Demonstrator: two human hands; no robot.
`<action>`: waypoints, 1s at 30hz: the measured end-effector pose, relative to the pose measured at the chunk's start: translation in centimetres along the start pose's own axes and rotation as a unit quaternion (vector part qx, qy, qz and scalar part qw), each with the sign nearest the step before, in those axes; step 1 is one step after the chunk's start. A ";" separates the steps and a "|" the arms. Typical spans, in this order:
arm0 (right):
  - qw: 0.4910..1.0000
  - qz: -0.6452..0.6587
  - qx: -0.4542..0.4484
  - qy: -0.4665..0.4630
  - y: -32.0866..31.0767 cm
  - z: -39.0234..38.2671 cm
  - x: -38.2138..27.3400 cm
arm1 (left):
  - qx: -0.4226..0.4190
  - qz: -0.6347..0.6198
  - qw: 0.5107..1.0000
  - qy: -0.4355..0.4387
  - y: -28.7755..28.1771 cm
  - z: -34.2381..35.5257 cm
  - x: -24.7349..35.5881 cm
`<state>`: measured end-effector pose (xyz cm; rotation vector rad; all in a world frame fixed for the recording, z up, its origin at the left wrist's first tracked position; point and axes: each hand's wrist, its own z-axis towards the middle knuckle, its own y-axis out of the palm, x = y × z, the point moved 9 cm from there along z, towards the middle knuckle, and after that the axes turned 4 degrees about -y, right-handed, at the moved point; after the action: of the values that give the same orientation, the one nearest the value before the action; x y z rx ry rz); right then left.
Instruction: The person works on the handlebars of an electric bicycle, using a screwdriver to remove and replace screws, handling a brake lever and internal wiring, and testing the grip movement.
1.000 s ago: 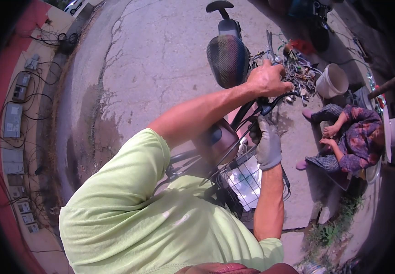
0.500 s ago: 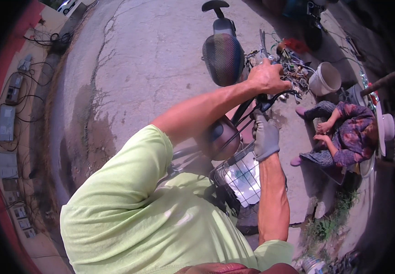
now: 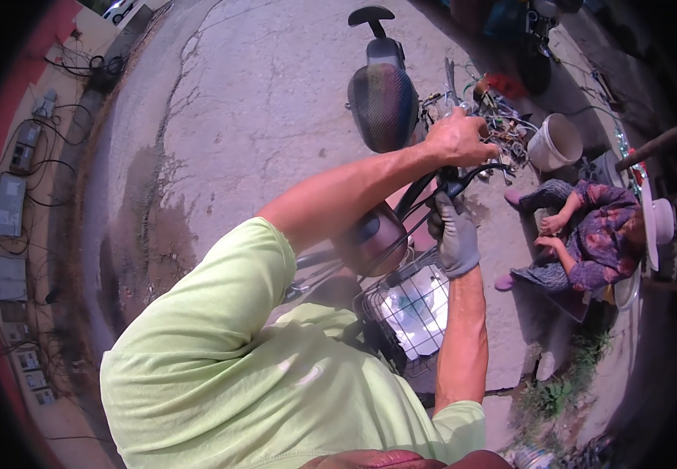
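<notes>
My bare left hand [image 3: 459,139] lies over one end of an electric scooter's handlebar, fingers bent around it; the palm hides the grip. Beside it, a black brake lever [image 3: 487,169] sticks out to the right. A grey work glove covers my right hand [image 3: 457,238], just below the lever's base. Its fingers are closed around something dark, largely hidden, near the black cables [image 3: 410,205]. Beyond my left hand is the scooter's mesh-covered seat [image 3: 382,108]. The purplish front [image 3: 377,242] faces me, with a wire basket [image 3: 413,309] holding a pale plastic sheet.
Scrap metal parts [image 3: 506,129] are heaped beyond the handlebar, with a white bucket [image 3: 555,143] alongside. At the right a person [image 3: 600,230] in a wide hat sits low, hands in front. Cables and grey boxes [image 3: 11,205] line the left wall.
Most of the scene has shifted slightly downward in view. My gloved right hand sits a little lower, and more of the basket shows. Both hands stay at the handlebar.
</notes>
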<state>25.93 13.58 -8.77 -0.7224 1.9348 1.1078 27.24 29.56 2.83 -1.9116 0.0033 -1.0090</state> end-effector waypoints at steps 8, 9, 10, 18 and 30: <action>0.991 -0.066 0.055 -0.099 -0.7 0.9 0.3 | 0.013 0.034 0.999 0.001 0.0 -0.4 1.2; 0.983 -0.122 0.069 -0.117 0.2 0.3 -1.1 | 0.010 0.034 0.999 0.003 0.0 -0.4 1.0; 0.979 -0.153 0.082 -0.104 0.8 -0.3 -2.3 | 0.007 0.035 0.999 0.004 0.1 -0.4 0.9; 0.999 0.020 0.041 0.019 0.7 -2.9 -1.5 | 0.017 0.028 0.999 0.013 0.5 -0.1 1.1; 0.990 -0.077 0.115 0.041 1.0 -2.7 -1.8 | 0.012 0.031 0.999 0.010 0.4 -0.1 1.0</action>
<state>25.25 11.82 -5.94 -0.7853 1.9975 0.7575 28.03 28.91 3.23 -1.8685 0.0618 -0.9808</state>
